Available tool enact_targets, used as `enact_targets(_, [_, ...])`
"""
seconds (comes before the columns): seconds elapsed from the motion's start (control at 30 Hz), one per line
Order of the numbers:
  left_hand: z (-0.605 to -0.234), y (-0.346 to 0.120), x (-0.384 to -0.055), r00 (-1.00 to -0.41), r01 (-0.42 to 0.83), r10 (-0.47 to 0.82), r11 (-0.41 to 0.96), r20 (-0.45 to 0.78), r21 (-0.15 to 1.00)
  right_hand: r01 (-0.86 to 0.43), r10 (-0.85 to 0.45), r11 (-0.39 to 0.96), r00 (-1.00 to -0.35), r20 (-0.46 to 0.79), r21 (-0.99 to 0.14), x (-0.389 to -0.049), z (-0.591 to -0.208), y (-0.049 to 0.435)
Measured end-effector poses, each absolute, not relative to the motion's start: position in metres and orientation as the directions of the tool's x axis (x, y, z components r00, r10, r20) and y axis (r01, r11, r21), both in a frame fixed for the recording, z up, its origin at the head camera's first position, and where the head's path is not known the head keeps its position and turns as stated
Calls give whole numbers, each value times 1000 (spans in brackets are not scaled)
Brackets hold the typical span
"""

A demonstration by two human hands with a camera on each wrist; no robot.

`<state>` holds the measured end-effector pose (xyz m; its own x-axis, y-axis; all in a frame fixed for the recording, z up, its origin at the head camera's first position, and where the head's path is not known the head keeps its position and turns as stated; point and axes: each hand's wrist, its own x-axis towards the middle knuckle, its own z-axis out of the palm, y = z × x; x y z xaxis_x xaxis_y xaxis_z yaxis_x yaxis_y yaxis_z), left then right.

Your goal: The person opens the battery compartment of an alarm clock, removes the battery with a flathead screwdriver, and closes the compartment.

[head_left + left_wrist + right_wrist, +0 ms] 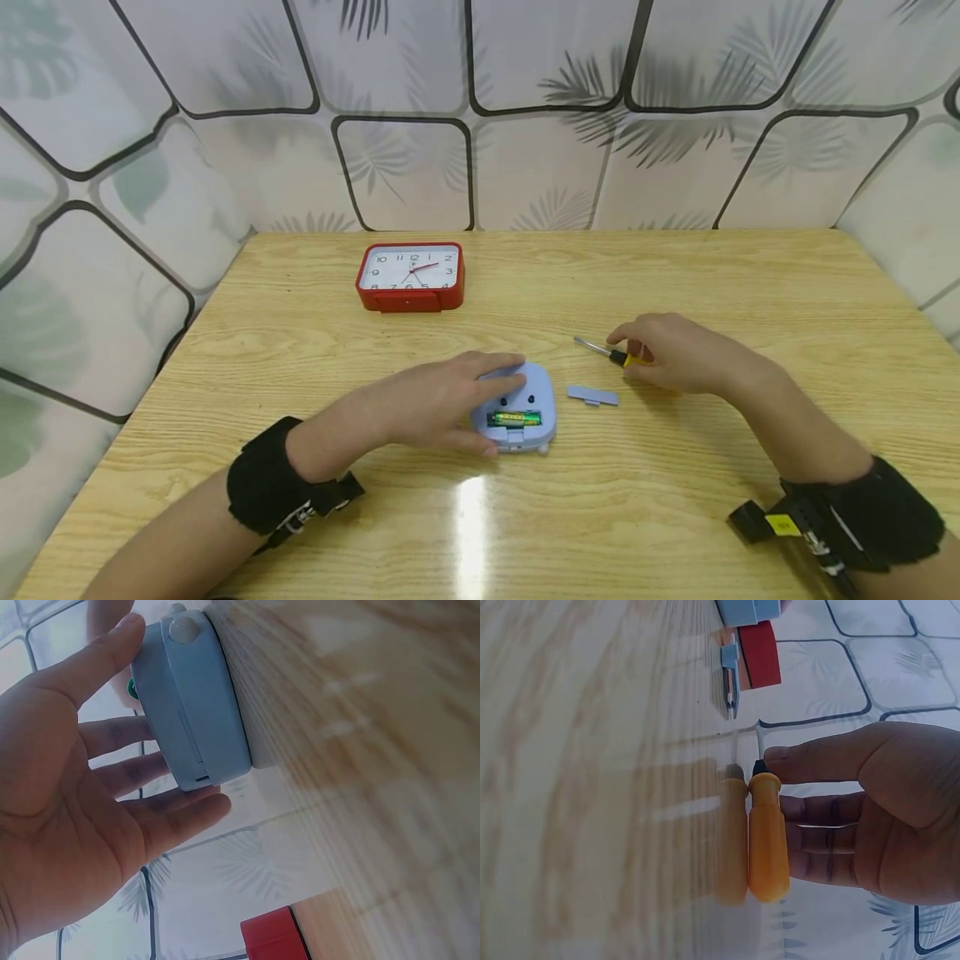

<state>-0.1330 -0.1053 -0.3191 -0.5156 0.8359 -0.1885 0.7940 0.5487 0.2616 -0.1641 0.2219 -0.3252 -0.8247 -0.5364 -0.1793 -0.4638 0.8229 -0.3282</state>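
A light-blue, rounded battery device [545, 392] lies on the table with its battery compartment facing up. A green battery [517, 418] sits inside, below two small dark knobs. My left hand [442, 400] rests over the device's left part, fingers spread across it and thumb by its near edge. In the left wrist view, the blue casing [202, 705] hides some fingertips. A matching battery cover [592, 396] lies separately to the right. My right hand [678, 354] is at a yellow-handled screwdriver [769, 840], thumb by its black collar; the handle lies along the tabletop.
A red alarm clock [410, 277] with a white dial lies farther back, left of the device. The wooden table [300, 350] ends at a wall [540, 179] covered in leaf-patterned panels. Straps with cameras encircle both wrists.
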Motion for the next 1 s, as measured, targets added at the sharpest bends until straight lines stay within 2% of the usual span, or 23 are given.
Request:
enact_targets(0.33, [-319, -104, -133, -518, 791, 831, 555, -200, 259, -471, -534, 825, -831, -155, -313, -160, -321, 221])
enact_targets(0.53, [-319, -105, -133, -493, 815, 852, 522, -175, 250, -479, -536, 826, -831, -149, -298, -158, -317, 218])
enact_targets(0.63, [-319, -105, -132, -471, 828, 865, 500, -171, 253, -510, -558, 807, -823, -104, -298, -154, -315, 215])
enact_targets(0.73, [-319, -105, -131, -452, 834, 875, 483, -172, 265, -587, -619, 751, -786, -12, -301, -147, -312, 207])
enact_targets(0.87, [-319, -105, -132, -433, 838, 884, 466, -173, 285, -709, -716, 640, -690, 103, -297, -133, -309, 190])
enact_targets(1.0, [-319, -106, -131, -421, 835, 892, 453, -167, 313, -793, -787, 543, -595, 161, -278, -118, -311, 170])
